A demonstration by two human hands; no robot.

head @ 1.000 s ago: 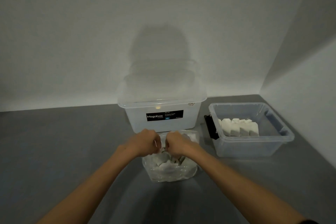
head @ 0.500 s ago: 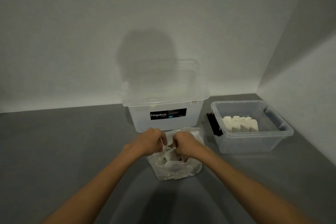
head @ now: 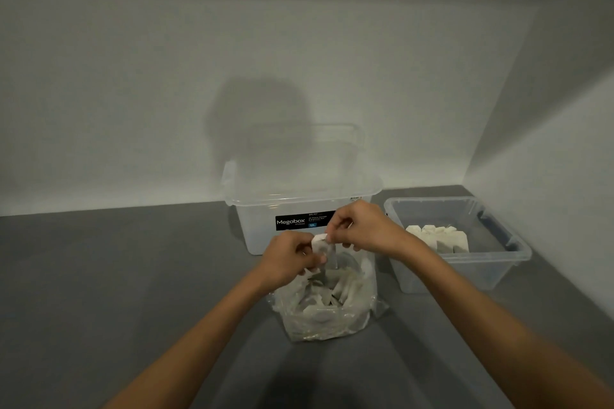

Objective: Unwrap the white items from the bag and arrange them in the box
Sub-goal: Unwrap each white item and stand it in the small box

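A clear plastic bag (head: 324,312) full of wrapped white items stands on the grey surface in front of me. Above its mouth I hold one white item (head: 320,241) with both hands. My left hand (head: 292,257) grips its lower part, and my right hand (head: 360,226) pinches its top edge. A strip of wrapper hangs down from it toward the bag. A small clear box (head: 508,259) at the right holds a row of unwrapped white items (head: 438,237) standing side by side.
A larger clear Megabox container (head: 262,229) with a lid stands behind the bag against the white wall. Another wall closes off the right side just past the small box. Grey surface extends to the left and toward me.
Both hands have risen out of the bag's mouth with one white item between them, the right hand moving up and to the right. The view has shifted slightly.
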